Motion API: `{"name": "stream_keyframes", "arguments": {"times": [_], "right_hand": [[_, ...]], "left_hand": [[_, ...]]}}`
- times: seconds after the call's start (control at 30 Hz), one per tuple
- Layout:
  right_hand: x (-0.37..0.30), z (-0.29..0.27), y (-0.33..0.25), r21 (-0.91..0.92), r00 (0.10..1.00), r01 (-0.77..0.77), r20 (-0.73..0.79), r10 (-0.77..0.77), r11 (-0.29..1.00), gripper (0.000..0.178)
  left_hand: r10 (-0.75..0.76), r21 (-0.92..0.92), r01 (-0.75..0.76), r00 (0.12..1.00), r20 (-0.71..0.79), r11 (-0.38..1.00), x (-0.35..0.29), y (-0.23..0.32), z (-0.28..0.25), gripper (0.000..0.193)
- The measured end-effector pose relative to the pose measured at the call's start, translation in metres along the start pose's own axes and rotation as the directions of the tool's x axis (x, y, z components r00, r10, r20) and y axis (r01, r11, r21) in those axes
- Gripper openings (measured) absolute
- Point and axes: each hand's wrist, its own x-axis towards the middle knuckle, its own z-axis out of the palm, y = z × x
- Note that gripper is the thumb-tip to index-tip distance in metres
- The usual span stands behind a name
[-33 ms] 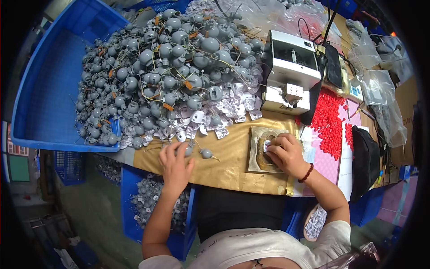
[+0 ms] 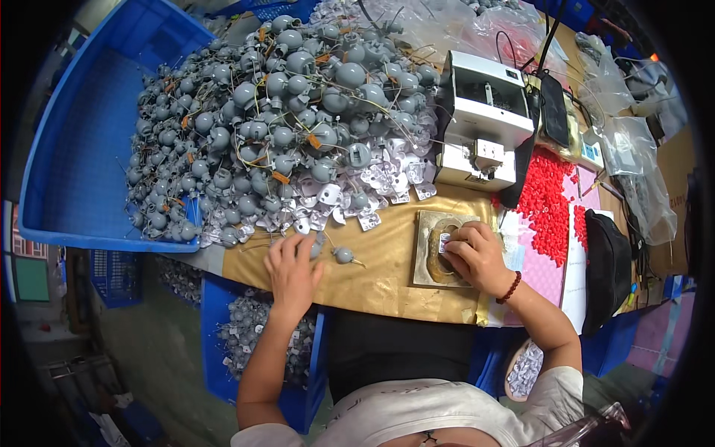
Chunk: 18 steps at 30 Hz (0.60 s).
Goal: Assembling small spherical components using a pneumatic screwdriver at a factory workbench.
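My left hand point(image 2: 290, 274) rests on the gold-brown mat with fingers spread and slightly curled. Its fingertips are at a grey round plastic part point(image 2: 317, 245), partly covered by the fingers. Just right of that hand lies another grey round part point(image 2: 343, 255) with a short wire. My right hand point(image 2: 480, 257) bends over a square metal block point(image 2: 424, 274) with an oval, brownish recess. Thumb and fingers pinch a small white printed piece point(image 2: 445, 242) at the recess; the hand covers the block's right side.
A large heap of grey round parts with wires point(image 2: 275, 112) fills the back left, beside a blue bin point(image 2: 82, 141). White plastic pieces point(image 2: 387, 175) lie before it. A white machine point(image 2: 480, 119) stands behind the block; red small parts point(image 2: 547, 208) and a black pouch point(image 2: 605, 261) are right.
The fingers of my left hand have shifted slightly over the grey part, which shows less now. My right hand has stayed at the block.
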Motion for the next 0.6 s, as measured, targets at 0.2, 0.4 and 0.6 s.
{"name": "stream_keyframes", "arguments": {"times": [0.2,0.4,0.6], "right_hand": [[0.005,-0.018,-0.006,0.175,0.986,-0.121,-0.093,0.139,0.977,0.038],[0.047,-0.038,-0.028,0.245,0.989,0.054,-0.146,-0.018,0.968,0.044],[0.078,-0.052,-0.052,0.591,0.996,0.008,0.069,-0.061,0.807,0.051]], "left_hand": [[0.096,-0.297,-0.141,0.982,-0.162,0.944,0.024,0.006,-0.026,0.051],[0.084,-0.979,-0.091,0.994,-0.076,0.184,0.046,0.069,-0.078,0.048],[0.398,-0.919,0.199,0.916,0.051,-0.340,0.055,0.113,-0.071,0.046]]}}
